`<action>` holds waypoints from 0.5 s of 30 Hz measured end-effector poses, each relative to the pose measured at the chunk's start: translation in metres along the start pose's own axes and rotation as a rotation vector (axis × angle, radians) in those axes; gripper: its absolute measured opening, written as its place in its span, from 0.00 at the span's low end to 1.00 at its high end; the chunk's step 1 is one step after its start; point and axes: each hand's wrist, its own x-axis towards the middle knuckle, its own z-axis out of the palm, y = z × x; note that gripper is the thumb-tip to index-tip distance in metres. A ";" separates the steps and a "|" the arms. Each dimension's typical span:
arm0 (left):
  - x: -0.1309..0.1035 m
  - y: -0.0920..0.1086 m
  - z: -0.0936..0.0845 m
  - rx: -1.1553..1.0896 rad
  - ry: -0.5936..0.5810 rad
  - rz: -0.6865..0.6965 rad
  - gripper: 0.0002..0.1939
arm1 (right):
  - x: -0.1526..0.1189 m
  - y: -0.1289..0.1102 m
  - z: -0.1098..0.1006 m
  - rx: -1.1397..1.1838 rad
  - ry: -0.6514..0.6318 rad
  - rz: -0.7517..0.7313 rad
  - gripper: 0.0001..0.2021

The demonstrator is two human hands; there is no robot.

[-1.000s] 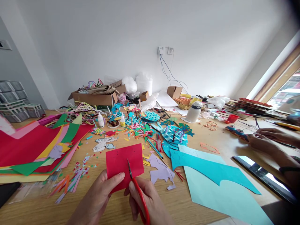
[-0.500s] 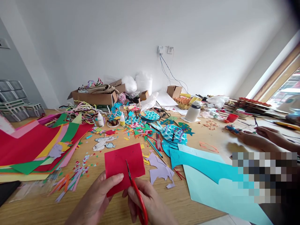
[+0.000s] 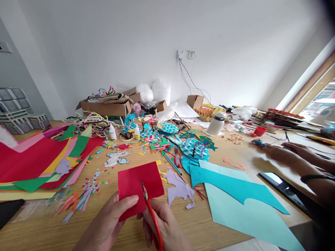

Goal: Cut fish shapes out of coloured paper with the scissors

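Note:
A square sheet of red paper is held above the table, pinched at its lower left between the thumb and fingers of my left hand. My right hand grips red-handled scissors; their blades lie across the middle of the sheet, pointing up and away from me, with a slit below them at the sheet's lower edge. To the right of the sheet lies a purple paper offcut. Paper fish cutouts rest beyond the sheet on the left.
Coloured paper sheets are piled at left, beside thin paper strips. Blue sheets and a dark tablet lie at right. Glue bottles and a white flask stand farther back. Another person's hands work at far right.
The red paper has shifted slightly right, and its right part now bends away from the blades. Both hands keep their grips. The other person's arms have moved a little.

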 end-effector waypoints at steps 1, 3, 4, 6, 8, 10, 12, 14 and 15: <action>0.000 0.000 0.000 -0.002 0.017 -0.001 0.05 | 0.000 0.003 0.000 0.004 0.008 0.012 0.28; -0.002 0.000 0.001 0.001 0.048 -0.004 0.05 | 0.001 0.007 0.000 0.011 0.019 0.036 0.29; -0.003 0.001 0.002 0.002 0.063 -0.008 0.05 | 0.000 0.008 0.000 0.010 0.015 0.042 0.29; -0.005 0.002 0.004 -0.001 0.068 -0.014 0.04 | -0.001 0.008 0.000 -0.004 0.002 0.027 0.28; -0.007 0.002 0.006 -0.007 0.039 -0.020 0.04 | -0.002 0.006 0.000 -0.024 -0.008 -0.007 0.27; -0.008 0.001 0.007 -0.004 0.004 -0.025 0.06 | -0.004 0.002 0.000 -0.034 -0.003 -0.030 0.26; -0.009 -0.001 0.008 0.004 0.004 -0.029 0.06 | -0.006 -0.001 0.000 -0.038 0.001 -0.030 0.26; -0.010 -0.002 0.008 0.010 0.015 -0.029 0.06 | -0.006 -0.002 0.000 -0.047 0.004 -0.028 0.26; -0.010 -0.002 0.008 0.011 0.020 -0.031 0.07 | -0.006 -0.001 0.000 -0.049 0.003 -0.027 0.27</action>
